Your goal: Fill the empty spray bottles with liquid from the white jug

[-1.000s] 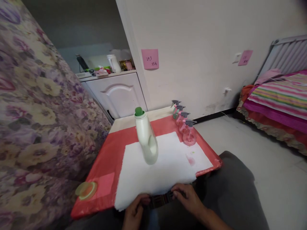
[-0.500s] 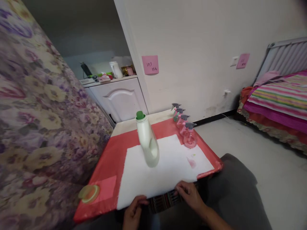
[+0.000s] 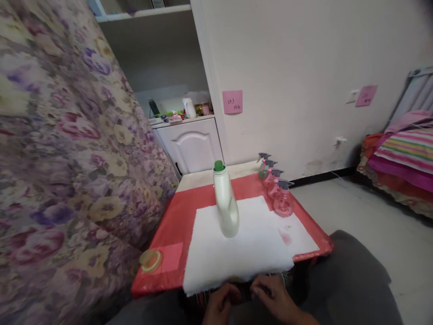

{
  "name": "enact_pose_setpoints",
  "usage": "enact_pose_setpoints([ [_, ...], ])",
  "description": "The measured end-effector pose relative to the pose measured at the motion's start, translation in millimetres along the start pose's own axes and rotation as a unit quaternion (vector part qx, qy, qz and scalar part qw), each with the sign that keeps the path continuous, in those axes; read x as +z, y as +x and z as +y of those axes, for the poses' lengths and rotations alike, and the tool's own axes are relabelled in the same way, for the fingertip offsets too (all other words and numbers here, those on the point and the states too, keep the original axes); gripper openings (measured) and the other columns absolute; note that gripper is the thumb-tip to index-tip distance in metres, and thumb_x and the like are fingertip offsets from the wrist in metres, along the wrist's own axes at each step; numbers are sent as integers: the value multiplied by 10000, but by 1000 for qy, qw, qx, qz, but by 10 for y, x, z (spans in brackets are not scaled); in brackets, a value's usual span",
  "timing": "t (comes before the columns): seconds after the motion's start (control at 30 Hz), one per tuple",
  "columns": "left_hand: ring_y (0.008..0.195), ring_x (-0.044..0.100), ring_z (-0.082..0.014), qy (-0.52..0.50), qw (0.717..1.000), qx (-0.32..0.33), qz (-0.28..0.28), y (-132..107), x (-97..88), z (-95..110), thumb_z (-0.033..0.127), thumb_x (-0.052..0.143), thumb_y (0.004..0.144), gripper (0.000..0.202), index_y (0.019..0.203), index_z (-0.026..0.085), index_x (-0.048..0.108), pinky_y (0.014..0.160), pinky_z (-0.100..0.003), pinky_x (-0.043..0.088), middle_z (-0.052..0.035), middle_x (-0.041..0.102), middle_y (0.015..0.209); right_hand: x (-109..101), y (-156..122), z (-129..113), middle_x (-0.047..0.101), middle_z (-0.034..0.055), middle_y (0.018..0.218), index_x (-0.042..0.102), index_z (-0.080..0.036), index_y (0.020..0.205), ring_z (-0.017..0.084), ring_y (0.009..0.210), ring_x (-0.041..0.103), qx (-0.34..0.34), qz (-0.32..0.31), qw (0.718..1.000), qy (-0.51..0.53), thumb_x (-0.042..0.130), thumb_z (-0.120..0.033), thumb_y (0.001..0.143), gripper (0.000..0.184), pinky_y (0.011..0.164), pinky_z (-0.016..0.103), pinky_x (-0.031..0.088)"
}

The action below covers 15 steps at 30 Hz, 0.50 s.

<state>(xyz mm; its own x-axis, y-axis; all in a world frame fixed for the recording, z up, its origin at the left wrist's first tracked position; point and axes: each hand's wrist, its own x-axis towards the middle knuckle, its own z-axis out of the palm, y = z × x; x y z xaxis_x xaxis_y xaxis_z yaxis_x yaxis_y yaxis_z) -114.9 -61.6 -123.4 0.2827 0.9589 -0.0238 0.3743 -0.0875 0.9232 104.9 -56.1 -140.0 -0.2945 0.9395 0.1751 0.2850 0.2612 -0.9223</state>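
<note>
At the front edge of the table, my left hand (image 3: 221, 301) is closed with its fingers curled inward. Close on its right, my right hand (image 3: 272, 291) is closed too, fingertips bent toward the left hand. Whatever either one holds, if anything, is hidden. Dark patterned fabric (image 3: 202, 299) shows under the table edge beside my hands. Beyond them a pale green detergent bottle (image 3: 225, 203) stands upright on a white cloth (image 3: 233, 257), a green piece showing in its open neck. A round pale green cap (image 3: 151, 261) lies partly on a pink paper at the left.
Several spray bottles (image 3: 283, 201) with grey trigger heads stand in a row along the table's right side. The table has a red cover (image 3: 169, 221). A floral curtain (image 3: 84, 180) hangs close on the left. A cabinet (image 3: 191, 144) and a wall are behind.
My hands have drawn closer together; earlier they were apart at the patterned fabric. The view has shifted, so the table and bottle appear farther right. The bottle stays on the cloth.
</note>
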Motion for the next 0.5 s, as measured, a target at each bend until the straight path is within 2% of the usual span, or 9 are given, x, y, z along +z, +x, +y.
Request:
enact_pose_setpoints([
  [0.1,786,593,-199,-4,1000,17,-18,116,67,186,128,456,686,236,775,196,665,738,-291,444,-39,667,785,8,173,-201,664,4,700,671,-191,756,161,684,605,-13,8,1000,-5,535,-339,896,245,641,247,418],
  [0.27,715,528,-174,2,999,41,26,364,-9,409,166,446,727,150,695,197,590,692,-271,407,-4,593,704,-16,556,-390,542,-36,614,589,-182,689,125,614,492,-15,29,999,-3,542,-329,882,247,584,232,346],
  [0.4,668,481,-165,-9,999,27,45,545,-18,322,242,456,766,146,638,206,518,655,-268,386,7,551,647,99,775,-318,484,-57,544,509,-193,645,105,537,425,-7,26,1000,9,500,-433,915,361,528,223,316],
  [0.5,638,458,-158,-14,999,17,49,633,0,204,272,454,769,179,602,213,476,636,-269,377,13,526,613,207,842,-218,515,-43,546,488,-197,630,113,546,462,3,30,1000,6,444,-489,938,426,549,232,336],
])
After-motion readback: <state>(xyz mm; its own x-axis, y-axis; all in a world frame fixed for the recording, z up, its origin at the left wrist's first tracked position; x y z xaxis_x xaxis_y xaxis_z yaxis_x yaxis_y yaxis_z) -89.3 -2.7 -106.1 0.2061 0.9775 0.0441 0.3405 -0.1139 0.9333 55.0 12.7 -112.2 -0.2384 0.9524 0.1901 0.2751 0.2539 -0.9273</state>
